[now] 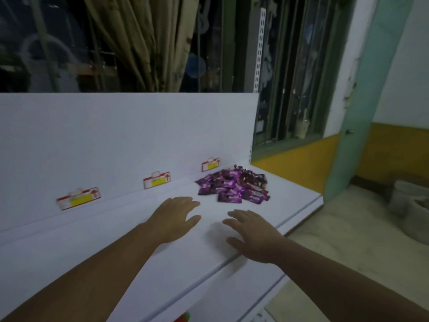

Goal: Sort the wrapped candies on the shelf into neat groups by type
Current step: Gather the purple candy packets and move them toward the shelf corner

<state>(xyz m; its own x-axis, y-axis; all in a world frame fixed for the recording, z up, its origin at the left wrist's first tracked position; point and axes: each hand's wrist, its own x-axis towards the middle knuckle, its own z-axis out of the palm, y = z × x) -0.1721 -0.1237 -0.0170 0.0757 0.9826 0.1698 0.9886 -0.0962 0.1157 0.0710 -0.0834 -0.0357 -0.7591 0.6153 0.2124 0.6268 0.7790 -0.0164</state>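
Three price tags [157, 180] line the back panel [116, 135] below a curtained window [139, 43].

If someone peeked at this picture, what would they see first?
Probably the purple pile of wrapped candies, heaped near the right end of the white shelf. Next, the left hand and right hand, both open, just short of the pile and holding nothing. Three red-and-yellow label holders line the back panel.

text: none legible | candy wrappers [233, 188]: white print was too blurred to read | price tags [79, 198] on shelf back panel [116, 135]: red-yellow, no characters could be made out
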